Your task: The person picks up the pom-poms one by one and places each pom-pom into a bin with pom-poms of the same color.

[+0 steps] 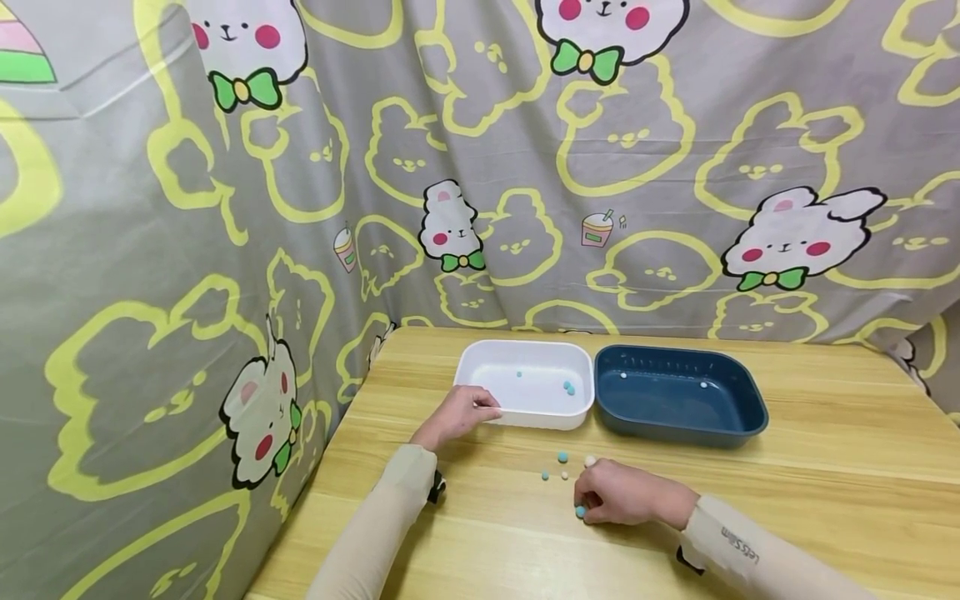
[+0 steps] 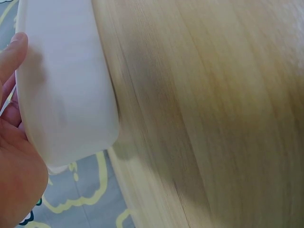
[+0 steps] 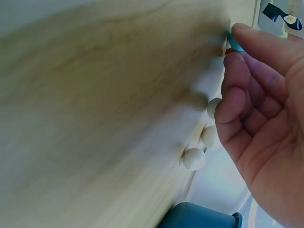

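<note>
My left hand [image 1: 461,410] holds the near left rim of a white plastic bin [image 1: 540,419]. In the left wrist view, its thumb [image 2: 16,50] lies at the edge of the bin wall. Small light-blue balls [image 1: 519,374] lie inside that bin. Down on the table, my right hand [image 1: 622,493] pinches a blue ball [image 1: 581,512] between thumb and fingertip. The right wrist view shows the pinched ball [image 3: 234,43] partly hidden by the fingers. Beside this hand lie a white ball [image 1: 590,461], a smaller white ball [image 1: 565,476] and two blue balls [image 1: 562,457].
A dark blue bin [image 1: 682,432] stands right beside the white one, with two white balls [image 1: 703,385] in it. Both are on the wooden table [image 1: 825,467], towards its back edge. A patterned grey curtain [image 1: 517,167] hangs behind and along the left.
</note>
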The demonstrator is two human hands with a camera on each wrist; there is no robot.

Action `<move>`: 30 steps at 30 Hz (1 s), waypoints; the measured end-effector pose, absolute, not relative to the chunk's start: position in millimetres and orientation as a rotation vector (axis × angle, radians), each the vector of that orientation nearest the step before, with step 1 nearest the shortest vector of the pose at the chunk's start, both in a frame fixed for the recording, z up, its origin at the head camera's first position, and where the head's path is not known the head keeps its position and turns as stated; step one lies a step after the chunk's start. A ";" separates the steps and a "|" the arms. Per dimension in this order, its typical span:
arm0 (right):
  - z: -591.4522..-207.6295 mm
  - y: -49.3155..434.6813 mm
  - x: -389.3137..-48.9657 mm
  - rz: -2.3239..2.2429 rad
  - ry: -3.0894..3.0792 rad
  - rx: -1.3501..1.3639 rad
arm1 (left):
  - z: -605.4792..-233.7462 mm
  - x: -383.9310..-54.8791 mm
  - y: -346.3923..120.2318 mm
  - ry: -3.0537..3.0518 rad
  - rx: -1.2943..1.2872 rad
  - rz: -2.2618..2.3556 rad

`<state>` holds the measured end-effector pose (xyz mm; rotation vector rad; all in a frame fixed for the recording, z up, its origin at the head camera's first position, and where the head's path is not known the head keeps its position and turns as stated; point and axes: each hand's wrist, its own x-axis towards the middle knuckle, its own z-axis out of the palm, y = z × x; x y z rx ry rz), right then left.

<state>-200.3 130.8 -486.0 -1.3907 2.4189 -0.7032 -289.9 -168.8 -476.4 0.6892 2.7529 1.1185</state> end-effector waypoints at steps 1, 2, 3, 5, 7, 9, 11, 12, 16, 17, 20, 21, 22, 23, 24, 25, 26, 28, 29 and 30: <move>-486.1 130.8 -200.2 -0.702 2.418 -1.385 | -476.4 -289.8 -168.7 2.751 0.688 1.121; -486.1 130.9 -200.2 -0.705 2.416 -1.376 | -476.3 -289.6 -168.7 2.751 0.687 1.120; -486.0 131.1 -199.9 -0.708 2.414 -1.371 | -476.3 -289.4 -168.7 2.751 0.686 1.118; -486.7 131.7 -200.1 -0.709 2.421 -1.372 | -476.0 -289.1 -168.7 2.752 0.687 1.114; -486.8 132.7 -200.1 -0.716 2.422 -1.375 | -475.7 -288.8 -168.8 2.755 0.687 1.109; -486.9 134.1 -200.4 -0.717 2.429 -1.384 | -475.2 -288.7 -169.0 2.757 0.688 1.104; -486.6 135.5 -200.8 -0.718 2.436 -1.375 | -475.0 -288.7 -169.1 2.756 0.688 1.106; -486.3 136.1 -200.9 -0.722 2.437 -1.367 | -475.0 -288.8 -169.2 2.755 0.691 1.108; -484.0 137.9 -201.4 -0.734 2.452 -1.359 | -475.2 -289.1 -169.7 2.757 0.688 1.103; -483.4 138.4 -201.4 -0.737 2.455 -1.359 | -475.3 -289.1 -169.8 2.756 0.688 1.102; -480.7 140.1 -201.8 -0.743 2.467 -1.360 | -475.6 -289.0 -170.1 2.757 0.689 1.096; -480.1 140.7 -202.1 -0.744 2.471 -1.357 | -475.6 -289.0 -170.1 2.756 0.690 1.095; -479.2 141.4 -202.5 -0.748 2.474 -1.355 | -475.6 -289.0 -170.2 2.756 0.691 1.095; -478.9 142.1 -203.1 -0.753 2.478 -1.354 | -475.6 -289.0 -170.1 2.754 0.694 1.099; -478.4 142.7 -203.7 -0.758 2.483 -1.349 | -475.6 -288.9 -170.1 2.754 0.695 1.100; -478.1 143.5 -204.3 -0.762 2.486 -1.344 | -475.6 -289.0 -170.1 2.755 0.695 1.099; -477.9 144.4 -204.9 -0.771 2.488 -1.339 | -475.6 -289.1 -170.0 2.755 0.695 1.100; -476.8 145.8 -206.1 -0.797 2.491 -1.332 | -475.7 -289.2 -169.8 2.757 0.696 1.100; -476.5 146.5 -206.8 -0.808 2.495 -1.329 | -475.9 -289.3 -169.7 2.757 0.695 1.100; -475.6 147.1 -207.3 -0.822 2.496 -1.326 | -475.9 -289.4 -169.6 2.758 0.693 1.097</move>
